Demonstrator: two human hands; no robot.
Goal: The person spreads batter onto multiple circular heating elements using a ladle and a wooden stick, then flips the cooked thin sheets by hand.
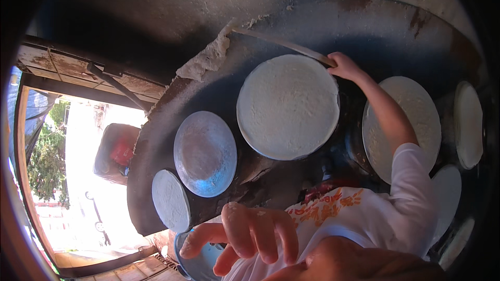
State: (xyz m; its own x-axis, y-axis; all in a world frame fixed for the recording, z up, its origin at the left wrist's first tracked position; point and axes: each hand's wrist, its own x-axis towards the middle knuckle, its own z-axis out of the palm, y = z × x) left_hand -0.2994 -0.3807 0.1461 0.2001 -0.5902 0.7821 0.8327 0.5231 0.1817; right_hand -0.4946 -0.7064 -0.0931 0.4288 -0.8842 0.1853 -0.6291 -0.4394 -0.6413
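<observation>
My right hand (344, 66) reaches forward, its fingers wrapped round one end of a thin wooden stick (286, 45). The stick's far tip meets the upper end of a pale, doughy clump (205, 58) on the rim of the dark round worktop. Just below that hand lies a large round pan with a pale batter-like layer (287, 106). Close to the camera, my left hand (250, 234) is raised with bent fingers apart, nothing visible in it and pale specks on the skin. Beneath it a blue basin (200, 257) is partly hidden.
Several round pans sit around the curved dark worktop (148, 177). One at left is a bare metal pan (204, 153); a pale-coated pan (171, 201) lies nearer, another pale pan (403, 125) behind my right arm. Left are a red-and-dark object (120, 151) and a bright opening.
</observation>
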